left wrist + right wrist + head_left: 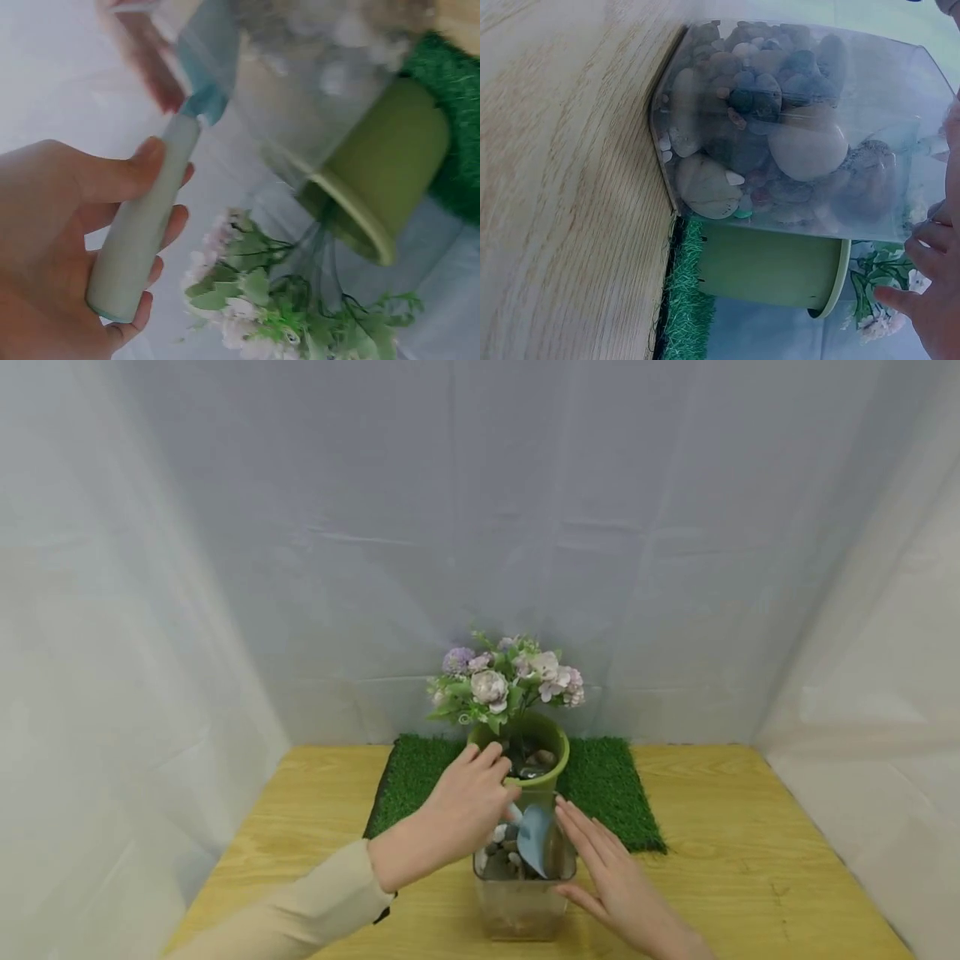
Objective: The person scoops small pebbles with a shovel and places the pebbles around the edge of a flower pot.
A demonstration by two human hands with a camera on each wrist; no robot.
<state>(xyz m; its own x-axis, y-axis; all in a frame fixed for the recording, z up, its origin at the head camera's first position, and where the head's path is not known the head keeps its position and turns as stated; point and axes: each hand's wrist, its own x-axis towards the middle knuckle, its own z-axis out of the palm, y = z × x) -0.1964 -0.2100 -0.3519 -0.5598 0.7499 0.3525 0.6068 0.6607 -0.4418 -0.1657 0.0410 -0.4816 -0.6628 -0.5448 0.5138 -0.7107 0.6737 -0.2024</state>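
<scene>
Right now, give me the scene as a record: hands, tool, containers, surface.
left_hand: left hand grips the pale handle of a trowel
trowel_blade: blue, at the opening of the clear container
right_hand: right hand at the container's right side, fingers extended; contact unclear
container_contents: stones, mixed sizes
pot: green pot behind the container, holding flowers and dark stones
surface: wooden table; grass mat under the pot

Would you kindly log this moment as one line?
left hand: grips trowel; right hand: beside clear container of stones; pot: holds flowers
</scene>
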